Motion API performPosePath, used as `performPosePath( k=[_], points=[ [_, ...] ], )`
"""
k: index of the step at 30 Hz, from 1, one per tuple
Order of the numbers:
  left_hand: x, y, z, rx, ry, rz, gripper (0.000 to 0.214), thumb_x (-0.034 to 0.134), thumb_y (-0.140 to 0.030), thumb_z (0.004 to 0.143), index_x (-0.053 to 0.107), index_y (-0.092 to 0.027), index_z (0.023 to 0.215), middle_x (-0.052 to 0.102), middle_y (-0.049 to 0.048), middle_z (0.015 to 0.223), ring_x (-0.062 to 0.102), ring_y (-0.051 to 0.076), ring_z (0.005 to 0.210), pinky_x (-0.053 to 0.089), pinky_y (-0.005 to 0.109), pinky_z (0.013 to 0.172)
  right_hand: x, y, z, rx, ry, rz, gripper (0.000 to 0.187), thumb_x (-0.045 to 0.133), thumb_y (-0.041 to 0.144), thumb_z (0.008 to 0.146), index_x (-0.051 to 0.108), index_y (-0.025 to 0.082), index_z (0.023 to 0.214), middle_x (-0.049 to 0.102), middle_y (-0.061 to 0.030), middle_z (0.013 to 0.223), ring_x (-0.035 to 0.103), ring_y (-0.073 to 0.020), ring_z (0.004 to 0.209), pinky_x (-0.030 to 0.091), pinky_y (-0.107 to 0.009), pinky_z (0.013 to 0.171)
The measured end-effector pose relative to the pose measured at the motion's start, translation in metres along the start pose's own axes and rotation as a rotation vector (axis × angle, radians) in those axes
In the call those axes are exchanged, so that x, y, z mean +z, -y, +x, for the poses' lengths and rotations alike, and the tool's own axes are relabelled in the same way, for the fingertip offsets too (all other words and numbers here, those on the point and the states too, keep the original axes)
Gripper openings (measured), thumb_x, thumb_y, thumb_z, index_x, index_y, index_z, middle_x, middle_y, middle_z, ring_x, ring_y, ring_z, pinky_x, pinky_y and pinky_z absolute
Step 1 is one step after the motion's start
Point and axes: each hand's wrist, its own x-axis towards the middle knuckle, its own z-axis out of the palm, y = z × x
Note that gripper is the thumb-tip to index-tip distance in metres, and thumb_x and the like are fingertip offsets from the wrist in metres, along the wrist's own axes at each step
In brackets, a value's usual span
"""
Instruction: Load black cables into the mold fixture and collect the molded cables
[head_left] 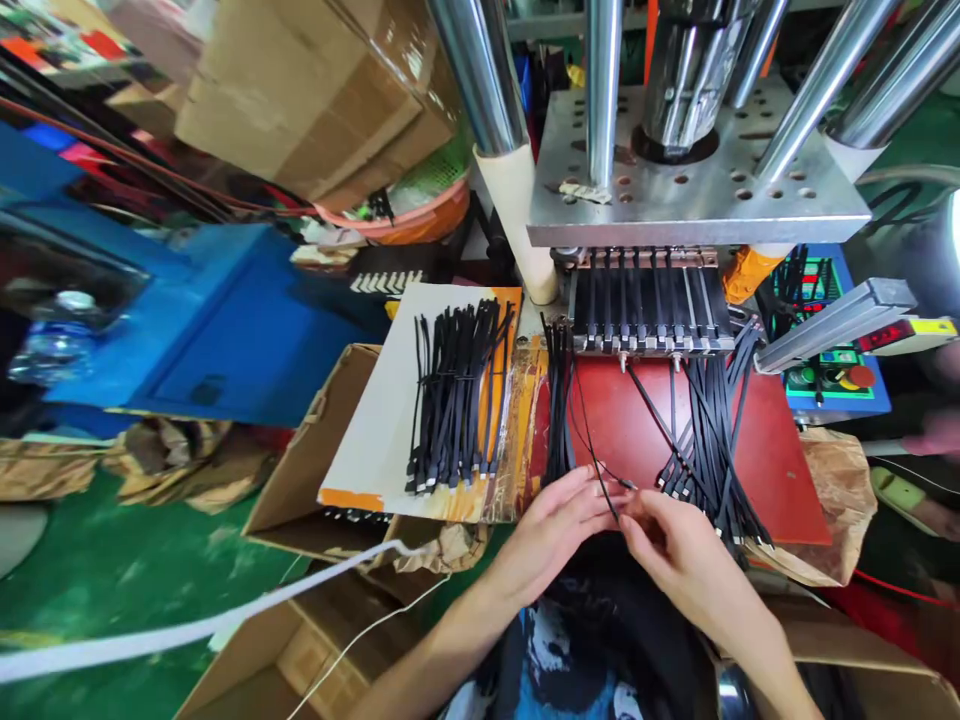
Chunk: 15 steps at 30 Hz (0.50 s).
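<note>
The black cable (592, 452) curves between the person's two hands over the near edge of the red board (615, 410). The largest thing is the metal press (697, 215), its thick plate and shiny columns standing behind that board. To the left are a blue cabinet (225, 330) and, farther back, a big taped carton (300, 100). A white panel (367, 410) lies beside the board, bearing a bundle of cables (454, 400). Under the press plate, a metal block (652, 345) carries more cables laid side by side. A loose pile of cables (709, 430) spreads over the board's right part, and a narrow row (557, 400) runs along its left. The left hand (566, 515) has its fingers extended and close together at the cable; whether they grip it, I cannot tell. The right hand (671, 530) is curled, thumb and forefinger pinching the cable.
</note>
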Motion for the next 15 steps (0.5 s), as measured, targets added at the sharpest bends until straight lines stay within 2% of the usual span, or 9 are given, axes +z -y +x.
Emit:
performPosePath(
  k=[2,5,7,10,12,15],
  points=[
    [0.008,0.003,0.022,0.029,-0.029,-0.069,0.043,0.080,-0.046,0.094,0.070,-0.020,0.127,0.078,0.0141,0.125,0.075,0.031,0.119,0.058,0.050,0.111,-0.012,-0.011,-0.008,0.093,-0.105,-0.124,0.032,0.052,0.051,0.106,0.060,0.026,0.088,0.066,-0.0025,0.078,0.061,-0.0224,0.066,0.047,-0.034,0.060],
    [0.008,0.002,0.043,0.054,-0.048,0.072,0.042,0.079,-0.052,0.092,0.072,-0.020,0.119,0.081,0.0115,0.107,0.080,0.027,0.096,0.065,0.042,0.091,-0.025,-0.040,-0.006,0.206,-0.362,-0.548,0.032,0.051,0.051,0.107,0.065,0.023,0.101,0.068,-0.0081,0.095,0.064,-0.0242,0.074,0.039,-0.033,0.059],
    [0.004,0.001,0.047,0.060,-0.054,0.259,0.048,0.075,-0.058,0.092,0.073,-0.016,0.115,0.082,0.0122,0.099,0.081,0.026,0.086,0.066,0.039,0.082,-0.030,-0.055,-0.001,0.187,-0.377,-0.673,0.031,0.047,0.046,0.108,0.064,0.022,0.099,0.066,-0.0082,0.097,0.062,-0.0232,0.074,0.034,-0.032,0.058],
    [-0.003,-0.006,0.040,0.080,-0.060,0.666,0.048,0.063,-0.060,0.098,0.075,-0.014,0.100,0.082,0.0132,0.096,0.081,0.026,0.086,0.064,0.034,0.075,-0.033,-0.056,0.001,0.095,-0.408,-0.455,0.028,0.052,0.045,0.108,0.063,0.023,0.095,0.064,-0.0042,0.092,0.061,-0.0201,0.076,0.041,-0.032,0.065],
    [-0.005,-0.015,0.031,0.104,-0.087,0.885,0.046,0.057,-0.056,0.102,0.075,-0.017,0.085,0.082,0.0116,0.090,0.080,0.027,0.086,0.061,0.033,0.073,-0.032,-0.045,-0.002,0.068,-0.411,-0.194,0.027,0.058,0.046,0.107,0.062,0.023,0.093,0.062,-0.0013,0.087,0.059,-0.0174,0.073,0.043,-0.030,0.067],
    [-0.002,-0.033,0.018,0.158,-0.180,1.138,0.045,0.055,-0.048,0.105,0.072,-0.020,0.075,0.080,0.0079,0.076,0.078,0.025,0.077,0.057,0.032,0.074,-0.021,-0.019,-0.008,0.064,-0.314,0.110,0.026,0.061,0.045,0.106,0.062,0.023,0.092,0.059,0.0016,0.079,0.054,-0.0146,0.066,0.042,-0.028,0.062]
  ],
)
